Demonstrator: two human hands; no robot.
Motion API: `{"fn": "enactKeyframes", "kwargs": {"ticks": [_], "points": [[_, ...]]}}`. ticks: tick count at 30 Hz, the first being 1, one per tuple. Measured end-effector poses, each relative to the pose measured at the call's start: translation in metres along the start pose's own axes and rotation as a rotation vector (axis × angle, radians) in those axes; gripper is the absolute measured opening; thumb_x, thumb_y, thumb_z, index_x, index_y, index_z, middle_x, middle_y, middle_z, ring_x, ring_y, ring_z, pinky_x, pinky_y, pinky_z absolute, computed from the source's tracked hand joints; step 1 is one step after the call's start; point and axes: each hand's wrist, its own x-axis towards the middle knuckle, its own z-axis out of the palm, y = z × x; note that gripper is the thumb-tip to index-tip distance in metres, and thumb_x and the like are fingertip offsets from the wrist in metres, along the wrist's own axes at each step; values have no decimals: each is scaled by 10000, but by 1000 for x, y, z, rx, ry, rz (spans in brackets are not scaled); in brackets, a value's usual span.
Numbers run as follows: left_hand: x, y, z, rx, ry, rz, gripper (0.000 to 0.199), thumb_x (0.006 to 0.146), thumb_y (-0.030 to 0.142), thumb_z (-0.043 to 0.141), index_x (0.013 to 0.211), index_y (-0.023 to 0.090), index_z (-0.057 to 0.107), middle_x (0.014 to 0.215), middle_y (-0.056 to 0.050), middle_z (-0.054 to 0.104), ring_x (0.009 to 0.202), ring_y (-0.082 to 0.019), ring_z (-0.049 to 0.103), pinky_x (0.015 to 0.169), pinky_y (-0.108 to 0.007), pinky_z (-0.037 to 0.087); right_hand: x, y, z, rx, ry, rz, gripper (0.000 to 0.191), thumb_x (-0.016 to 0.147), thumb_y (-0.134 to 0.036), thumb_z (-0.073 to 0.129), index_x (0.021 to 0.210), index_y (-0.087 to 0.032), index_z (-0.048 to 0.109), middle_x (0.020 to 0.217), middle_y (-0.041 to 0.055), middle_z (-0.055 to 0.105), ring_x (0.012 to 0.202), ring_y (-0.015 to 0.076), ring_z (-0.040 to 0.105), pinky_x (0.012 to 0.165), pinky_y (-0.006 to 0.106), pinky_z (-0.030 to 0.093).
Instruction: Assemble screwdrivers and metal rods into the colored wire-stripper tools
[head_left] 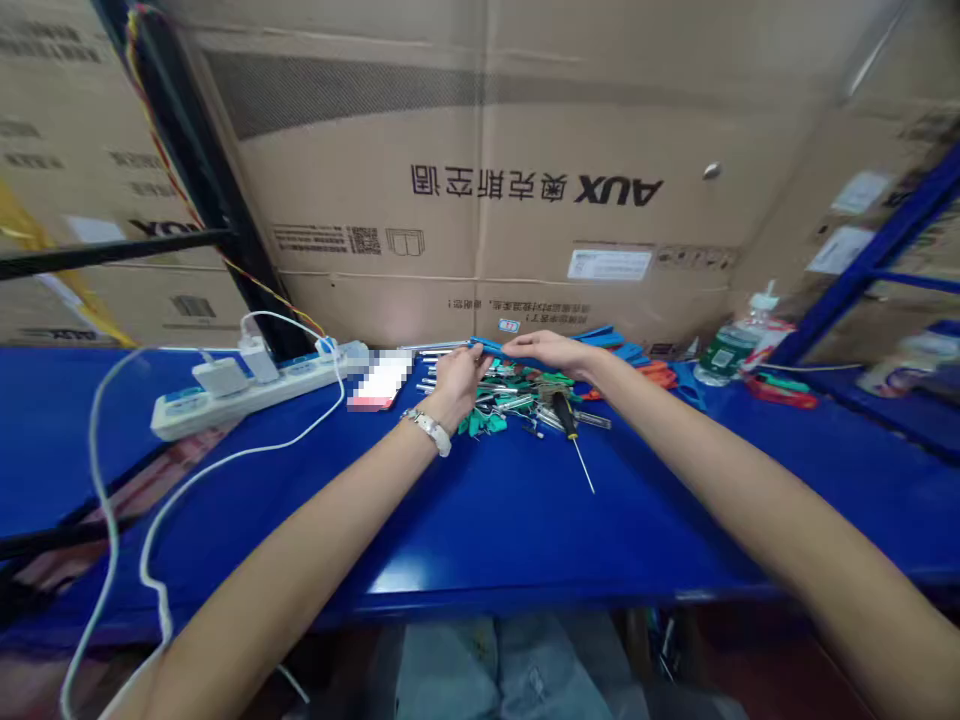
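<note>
Above a pile of small parts, a slim blue plastic piece (pixel 487 346) spans the gap between my two hands. My left hand (pixel 457 378), with a pale band on its wrist, is closed with thumb and fingers on the piece's left part. The fingertips of my right hand (pixel 551 350) pinch its right end. Below them lie green plastic parts (pixel 484 422) mixed with metal rods and bits (pixel 517 403). A screwdriver (pixel 565 415) with a black and yellow handle lies at the pile's front, its shaft pointing toward me.
On the blue table (pixel 480 530), a white power strip (pixel 247 395) with chargers and cables stands left, beside a flat pixelated phone-like thing (pixel 384 380). Blue strips (pixel 626 345) and orange parts (pixel 658 375) lie right, near a green-labelled bottle (pixel 727 350). Cardboard (pixel 525 100) walls the back.
</note>
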Motion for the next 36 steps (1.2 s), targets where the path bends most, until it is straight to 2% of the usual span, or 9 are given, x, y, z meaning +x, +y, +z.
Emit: {"fn": "enactKeyframes", "kwargs": {"ticks": [4,7,11,14,17,20,24,28,36], "points": [[6,-5,2,2,9,-18,304,889,-75,580,679,145,573,780,-40,651,909,-133,685,975,-281,578,1,6,-2,15,23,4,309,801,-493,794,1001,-258,809,1143,48,757,967,209,673,714,268,532],[10,-10,1,10,24,-28,264,887,-69,585,732,145,590,851,-53,676,1025,-159,682,1006,-312,569,4,10,-4,35,68,-9,248,854,-421,760,1001,-228,811,1112,59,772,962,199,688,851,306,545],[12,-15,-1,26,28,-21,225,886,-41,630,762,143,594,884,-59,681,1083,-173,677,1016,-328,564,8,13,-7,-68,145,-123,253,919,-356,689,1054,-170,795,1151,81,771,1024,213,698,978,357,516],[12,-16,-3,51,30,-12,243,903,-15,646,722,138,591,818,-60,659,1038,-176,687,1004,-315,565,11,12,-7,-270,186,-235,286,951,-312,646,1134,-131,768,1159,116,769,1047,254,708,969,397,531],[11,-16,-6,71,20,-7,251,885,22,703,695,145,596,754,-47,638,945,-175,693,965,-323,583,13,9,-7,-487,257,-324,327,973,-271,609,1244,-134,729,1259,147,730,1158,295,684,1027,442,509],[10,-16,-8,91,-9,6,281,844,52,768,662,152,580,697,-22,610,806,-153,673,909,-346,601,14,7,-7,-625,269,-371,368,986,-239,571,1323,-146,687,1360,152,672,1258,313,638,1081,467,477],[8,-13,-10,144,-32,69,345,821,137,819,605,157,551,616,15,552,630,-99,559,757,-311,601,15,6,-6,-715,252,-364,475,926,-114,570,1396,-145,633,1396,146,648,1286,311,624,1092,459,478],[6,-7,-12,153,20,94,347,763,177,869,604,161,561,602,35,537,591,-85,514,635,-249,522,13,3,-6,-765,274,-354,510,904,-86,559,1409,-128,622,1415,150,633,1317,303,599,1119,444,452],[-2,13,-19,103,-4,140,331,716,215,910,635,155,595,627,29,560,595,-83,522,641,-236,475,14,-1,-11,-733,208,-228,476,949,-121,467,1387,-159,646,1314,125,706,1205,296,654,1016,377,476]]}}
